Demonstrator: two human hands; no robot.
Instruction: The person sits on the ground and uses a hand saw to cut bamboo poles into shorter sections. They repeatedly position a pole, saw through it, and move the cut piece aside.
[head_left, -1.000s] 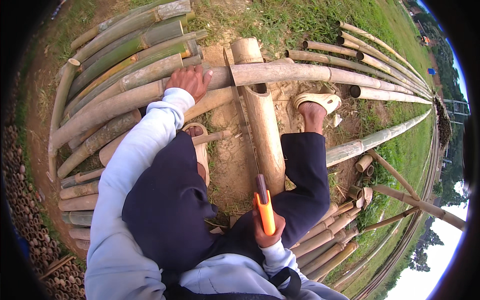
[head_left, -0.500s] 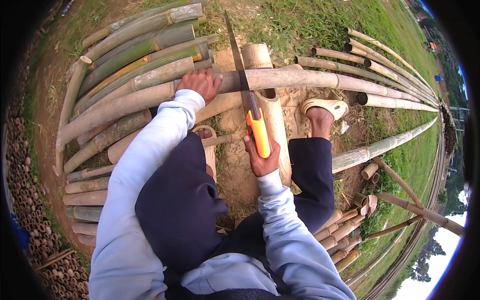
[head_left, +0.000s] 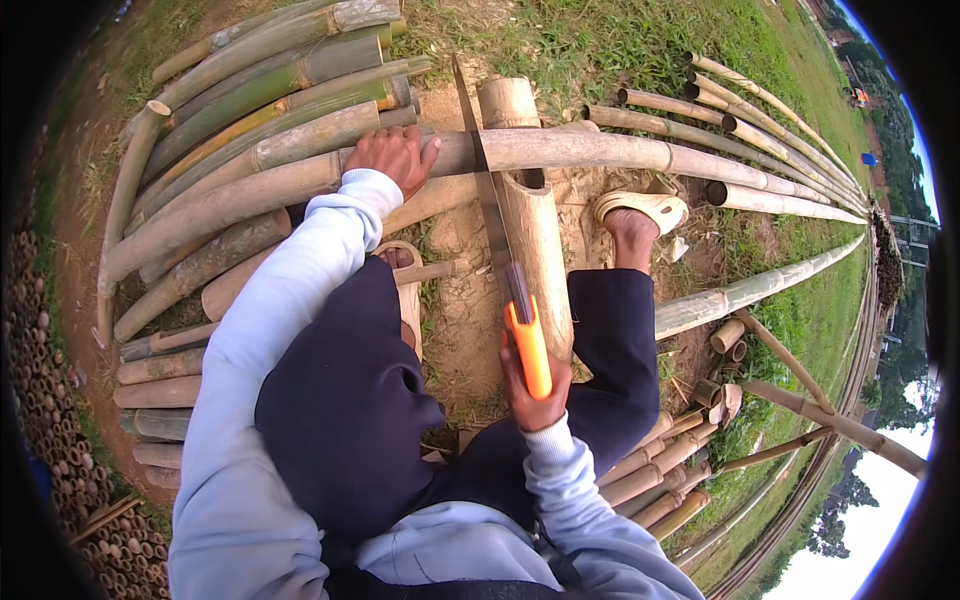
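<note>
A long tan bamboo pole [head_left: 600, 150] lies across in front of me, over an upright-lying thick bamboo piece [head_left: 543, 250] with an open notch. My left hand [head_left: 393, 160] is wrapped over the pole's top, left of the saw. In my right hand [head_left: 540, 395], nearer my body, is the orange handle of a handsaw [head_left: 497, 225]. Its long dark blade stands across the pole just right of my left hand, the tip pointing away from me. The blade hides how deep any cut goes.
Several cut bamboo lengths [head_left: 330, 65] are stacked at the left, beside a bamboo crosspiece [head_left: 137, 180]. More long poles [head_left: 780, 150] stretch to the right. My sandalled foot [head_left: 640, 215] rests right of the notched piece. Short bamboo pieces [head_left: 640, 480] lie at the lower right.
My right hand has drawn the saw back toward my body, so more of the blade lies on my side of the pole. My left hand still holds the pole.
</note>
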